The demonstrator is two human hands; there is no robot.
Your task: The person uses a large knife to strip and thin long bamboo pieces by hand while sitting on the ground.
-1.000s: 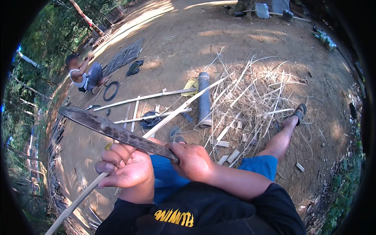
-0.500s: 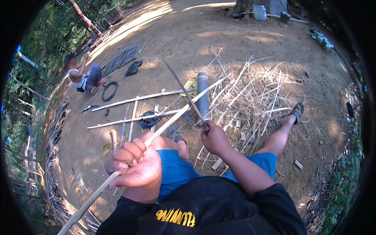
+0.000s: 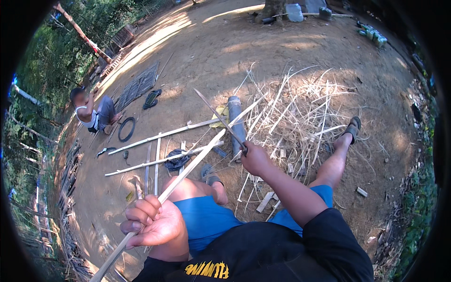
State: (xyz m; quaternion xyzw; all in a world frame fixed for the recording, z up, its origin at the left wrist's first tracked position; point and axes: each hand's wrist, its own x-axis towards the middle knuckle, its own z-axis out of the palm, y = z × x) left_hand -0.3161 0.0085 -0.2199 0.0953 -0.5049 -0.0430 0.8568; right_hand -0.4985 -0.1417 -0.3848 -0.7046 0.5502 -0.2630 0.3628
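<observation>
1. Bare brown ground (image 3: 206, 56), patched with sunlight, spreads across the outdoor scene, with green trees (image 3: 42, 70) along the left side.
2. In the left background another person (image 3: 89, 117) sits low near a slatted panel (image 3: 138, 87) and a black ring (image 3: 119, 133).
3. The left hand (image 3: 155, 223), palm turned up, has its fingers curled round a pale wooden strip (image 3: 192, 164). The strip slants from the lower left, over the knee, towards the upper right.
4. The right hand (image 3: 256, 160) is clenched on the handle of a long knife (image 3: 209, 105). The blade, seen nearly edge-on, points up and left and crosses the strip in view; whether the two touch, I cannot tell.
5. Behind that crossing lies a grey tube (image 3: 235, 107), just beside a tangled heap of pale shavings (image 3: 300, 108).
6. Left of the tube, more long pale strips (image 3: 155, 139) lie on the ground near a crumpled black bag (image 3: 176, 162).
7. The wearer's blue shorts (image 3: 202, 216) show between the forearms.
</observation>
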